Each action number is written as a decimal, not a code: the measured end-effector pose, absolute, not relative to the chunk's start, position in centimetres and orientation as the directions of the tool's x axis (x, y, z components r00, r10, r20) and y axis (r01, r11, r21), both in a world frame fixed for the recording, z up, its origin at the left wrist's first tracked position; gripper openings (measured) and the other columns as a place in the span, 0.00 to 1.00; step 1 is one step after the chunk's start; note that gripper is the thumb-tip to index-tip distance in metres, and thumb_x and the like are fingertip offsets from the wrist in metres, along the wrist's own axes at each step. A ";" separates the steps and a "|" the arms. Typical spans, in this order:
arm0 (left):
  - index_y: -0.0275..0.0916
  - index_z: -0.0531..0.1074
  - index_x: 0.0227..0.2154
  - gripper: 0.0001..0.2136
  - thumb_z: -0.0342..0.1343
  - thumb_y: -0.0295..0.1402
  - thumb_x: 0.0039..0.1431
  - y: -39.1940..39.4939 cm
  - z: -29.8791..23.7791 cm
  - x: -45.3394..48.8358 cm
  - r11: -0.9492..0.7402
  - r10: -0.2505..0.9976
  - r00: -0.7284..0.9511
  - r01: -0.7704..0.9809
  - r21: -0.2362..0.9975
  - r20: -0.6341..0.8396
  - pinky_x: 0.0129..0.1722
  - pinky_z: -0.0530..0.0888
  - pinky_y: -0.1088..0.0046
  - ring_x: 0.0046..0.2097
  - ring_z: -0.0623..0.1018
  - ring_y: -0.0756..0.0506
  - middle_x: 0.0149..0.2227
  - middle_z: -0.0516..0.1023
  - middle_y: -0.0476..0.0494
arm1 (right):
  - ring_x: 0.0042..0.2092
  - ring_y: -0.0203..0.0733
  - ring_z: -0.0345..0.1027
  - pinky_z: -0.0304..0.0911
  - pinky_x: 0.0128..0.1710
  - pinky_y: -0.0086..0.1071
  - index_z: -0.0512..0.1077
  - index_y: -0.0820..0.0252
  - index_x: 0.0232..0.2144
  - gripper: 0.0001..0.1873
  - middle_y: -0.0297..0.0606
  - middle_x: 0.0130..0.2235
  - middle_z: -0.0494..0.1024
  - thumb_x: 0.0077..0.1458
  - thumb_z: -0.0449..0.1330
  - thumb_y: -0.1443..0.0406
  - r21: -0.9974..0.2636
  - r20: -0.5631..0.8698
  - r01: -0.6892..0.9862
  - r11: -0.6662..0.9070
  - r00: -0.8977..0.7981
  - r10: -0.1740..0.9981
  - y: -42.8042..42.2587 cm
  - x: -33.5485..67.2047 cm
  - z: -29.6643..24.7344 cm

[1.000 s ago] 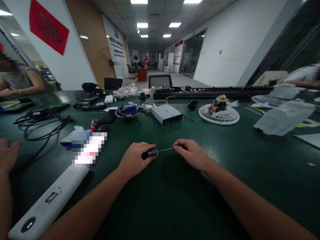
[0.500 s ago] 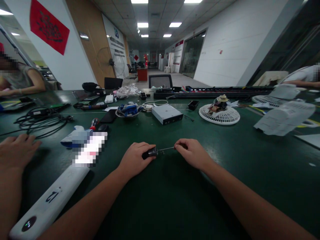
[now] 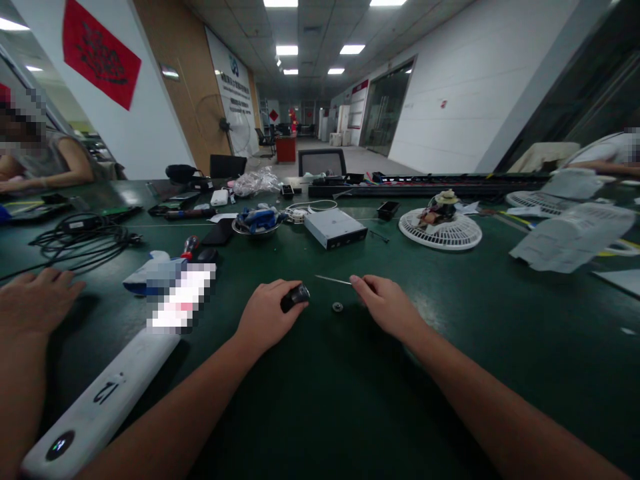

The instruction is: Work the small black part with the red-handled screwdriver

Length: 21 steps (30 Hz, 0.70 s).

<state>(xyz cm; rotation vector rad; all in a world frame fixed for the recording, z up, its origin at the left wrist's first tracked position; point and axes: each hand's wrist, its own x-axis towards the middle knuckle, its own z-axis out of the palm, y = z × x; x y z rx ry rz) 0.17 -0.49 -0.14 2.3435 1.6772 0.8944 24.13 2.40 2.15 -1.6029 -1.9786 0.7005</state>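
The black handle (image 3: 295, 298) and the thin metal rod (image 3: 333, 280), joined end to end a moment earlier, had come apart. The left hand (image 3: 267, 317) held the handle in a closed grip, fingers curled over it, and had drawn it slightly back and to the left. The right hand (image 3: 385, 307) had a narrow pinching grip on the rod's far end, with the rest of the rod sticking out toward the handle across an open gap. A small metal ring (image 3: 337, 307) now lay on the green desk (image 3: 320, 407), just below the rod and between the hands (it was not visible on the desk in the earlier views, though it may have come from the join). So the two pieces were now separate, each in its own hand, with the ring loose and touching neither. Farther left, another person's hand (image 3: 37, 300) rested flat on the desk, apart from all this, near a long white bar (image 3: 100, 393).
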 end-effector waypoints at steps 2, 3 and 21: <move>0.41 0.73 0.48 0.16 0.59 0.38 0.57 -0.4 -0.2 0.2 -0.365 0.898 0.191 0.827 0.427 0.396 0.45 0.71 0.59 0.43 0.76 0.41 0.43 0.79 0.43 | 0.28 0.39 0.66 0.55 0.26 0.32 0.70 0.60 0.29 0.20 0.37 0.28 0.74 0.58 0.54 0.50 -0.706 0.037 0.686 0.177 -0.213 0.976 2.3 23.7 1.8; 0.41 0.73 0.47 0.15 0.59 0.38 0.57 -0.4 -0.3 0.2 -0.363 0.898 0.189 0.829 0.426 0.397 0.45 0.71 0.59 0.43 0.76 0.41 0.43 0.79 0.43 | 0.30 0.39 0.66 0.57 0.28 0.31 0.71 0.60 0.32 0.18 0.37 0.30 0.74 0.54 0.59 0.51 -0.715 0.051 0.669 0.204 -0.241 0.969 2.2 23.5 1.5; 0.42 0.72 0.48 0.17 0.62 0.33 0.55 -0.8 -0.2 0.6 -0.507 0.843 0.346 0.766 0.394 0.411 0.47 0.69 0.60 0.45 0.75 0.41 0.43 0.79 0.45 | 0.37 0.39 0.73 0.68 0.41 0.35 0.67 0.60 0.28 0.07 0.38 0.34 0.79 0.45 0.63 0.68 -0.979 0.096 0.142 0.144 -0.300 0.949 2.0 21.8 0.4</move>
